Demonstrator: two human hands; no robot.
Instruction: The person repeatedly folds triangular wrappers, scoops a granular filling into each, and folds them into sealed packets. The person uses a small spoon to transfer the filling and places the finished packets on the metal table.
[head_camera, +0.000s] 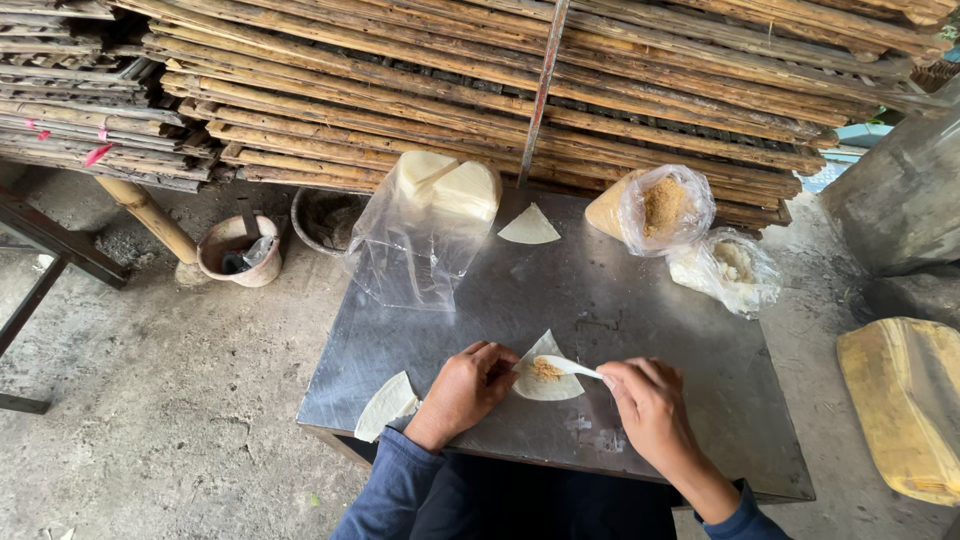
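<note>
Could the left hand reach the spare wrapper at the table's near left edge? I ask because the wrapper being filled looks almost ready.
Probably yes. The spare wrapper lies just beside the left hand, with bare table between and nothing in the way.

A pale wedge-shaped wrapper (548, 380) is laid flat near the table's (620, 300) front edge; brown filling (545, 369) is heaped on it under a white spoon (570, 368).

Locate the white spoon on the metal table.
In the head view, the white spoon sits at the table's near edge, held by the right hand, its bowl over the filling on the wrapper beside the left hand.
</note>
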